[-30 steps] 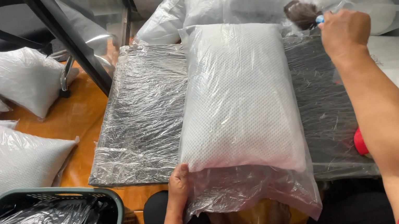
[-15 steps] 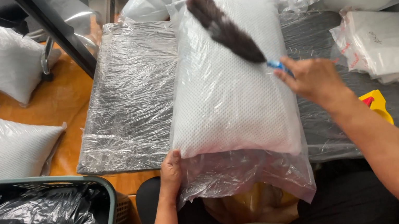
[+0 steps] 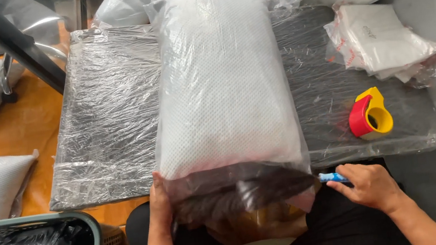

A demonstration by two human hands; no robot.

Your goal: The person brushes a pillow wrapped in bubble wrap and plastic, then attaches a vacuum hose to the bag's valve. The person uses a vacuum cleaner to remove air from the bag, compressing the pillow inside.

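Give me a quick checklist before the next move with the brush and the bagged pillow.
1. Left hand on the near left edge of the bagged pillow: ok.
2. Right hand gripping the blue handle of the dark brush: ok.
3. Brush bristles at the bag's open end, seen through the plastic: ok; whether inside the bag or beneath it, cannot tell.
4. Pillow lying flat on the plastic-covered board: ok.
5. Red and yellow tape dispenser apart from both hands, to the right: ok.
6. Bag mouth sealed: not ok, loose plastic hangs over the board's near edge.
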